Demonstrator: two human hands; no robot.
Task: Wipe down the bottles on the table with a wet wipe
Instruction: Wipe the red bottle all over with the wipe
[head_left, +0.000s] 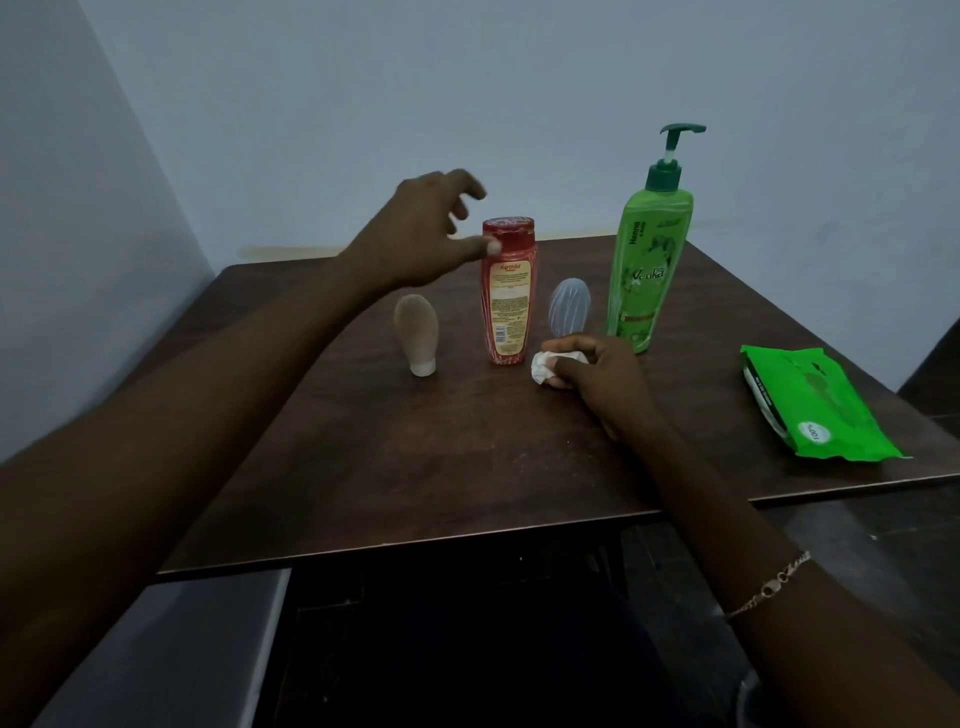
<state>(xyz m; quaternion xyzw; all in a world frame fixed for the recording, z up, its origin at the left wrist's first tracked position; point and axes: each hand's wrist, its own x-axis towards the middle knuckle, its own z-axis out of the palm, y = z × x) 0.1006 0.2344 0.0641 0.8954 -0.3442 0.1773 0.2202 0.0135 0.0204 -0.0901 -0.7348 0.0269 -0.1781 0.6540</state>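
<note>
Right grip (597, 376) clutching balled wipe (543, 367), left grip (422, 234) spread open by red Karthika bottle (509, 306)

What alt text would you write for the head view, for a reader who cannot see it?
A person's open left hand is at the cap of an upright red plastic bottle, while the right hand grips a crumpled white wipe on the dark wooden table. A green pump bottle stands nearby.
</note>
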